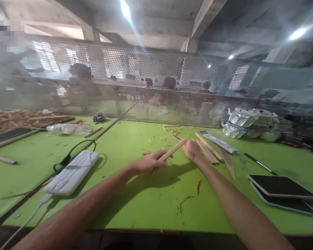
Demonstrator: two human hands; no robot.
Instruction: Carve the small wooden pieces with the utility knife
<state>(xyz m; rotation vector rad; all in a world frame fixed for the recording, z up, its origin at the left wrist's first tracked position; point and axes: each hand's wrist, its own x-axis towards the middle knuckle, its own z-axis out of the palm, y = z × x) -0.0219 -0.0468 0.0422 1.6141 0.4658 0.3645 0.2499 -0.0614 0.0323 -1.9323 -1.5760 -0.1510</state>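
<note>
My left hand [154, 161] is wrapped round the near end of a flat strip of wood [173, 150], which slants up and to the right above the green tabletop. Beside the strip's far end is my right hand [191, 150], its fingers closed. A thin dark tip pokes out to the left of those fingers, too small and blurred to name. Just right of this hand lie a flat wooden piece [208, 152], a round wooden stick [211, 147] and a clear plastic packet [219, 141]. Shavings [173, 131] are scattered beyond both hands.
On the left are a white power bank [72, 173] with cables, a plastic bottle [69, 129] and a heap of wood shavings [13, 121]. To the right are a pen [261, 164], stacked dark tablets [284, 186] and foil-like silver bundles [250, 123]. A perforated screen [146, 83] stands behind; people sit beyond.
</note>
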